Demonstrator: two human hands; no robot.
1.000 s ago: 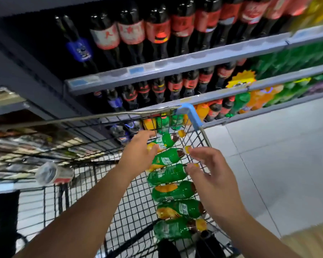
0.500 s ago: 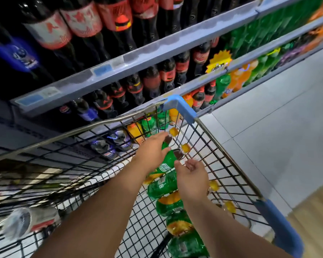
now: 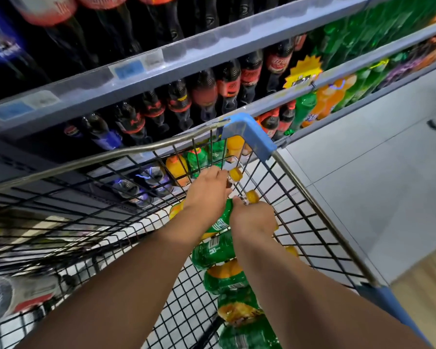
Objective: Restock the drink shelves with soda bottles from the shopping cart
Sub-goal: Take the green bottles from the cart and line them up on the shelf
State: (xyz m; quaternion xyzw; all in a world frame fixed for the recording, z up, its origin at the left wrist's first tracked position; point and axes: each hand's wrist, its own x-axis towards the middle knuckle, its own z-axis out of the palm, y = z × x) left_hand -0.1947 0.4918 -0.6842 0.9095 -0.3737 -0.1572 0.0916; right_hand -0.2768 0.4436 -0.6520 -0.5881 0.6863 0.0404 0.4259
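Gripping bottles (image 3: pixel 220 224), left hand (image 3: pixel 207 195), right hand (image 3: pixel 253 219) crowd corner (image 3: pixel 249 132).

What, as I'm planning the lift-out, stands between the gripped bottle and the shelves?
The cart wall and rim stand between the bottle and the shelves; it should go up over them.

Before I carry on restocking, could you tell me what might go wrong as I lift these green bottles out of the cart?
1. Your right hand grips a green bottle only near its orange cap, so its body may swing or slip.
2. Your left hand holds the far bottle close to the wire wall; knuckles or caps could snag.
3. The remaining bottles lie in a row and may roll once their neighbours leave.
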